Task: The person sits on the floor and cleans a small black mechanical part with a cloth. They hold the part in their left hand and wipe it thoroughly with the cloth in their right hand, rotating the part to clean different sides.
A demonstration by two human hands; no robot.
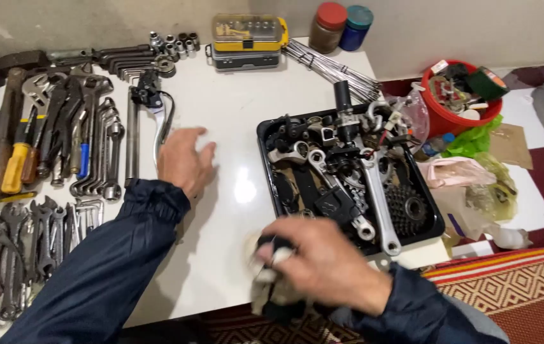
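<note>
Your right hand (323,264) is closed around a crumpled white rag (265,274) with a dark part (281,245) bundled inside it; motion blur hides what that part is. It sits at the near edge of the white table (234,121), just left of the near-left corner of the black tray (434,220), which is heaped with bicycle parts: crank arms, a cassette of sprockets, bolts and brackets. Your left hand (184,159) is open, fingers spread and blurred, hovering low over bare tabletop, holding nothing. Just left of it and a little farther lies a brake lever (154,111) with its cable. Farther left, rows of wrenches (93,153) and pliers lie side by side. At the far edge stands a yellow bit case (250,35), with two jars (342,25) to its right. A red bucket (460,114) of odds and ends sits right of the tray.
</note>
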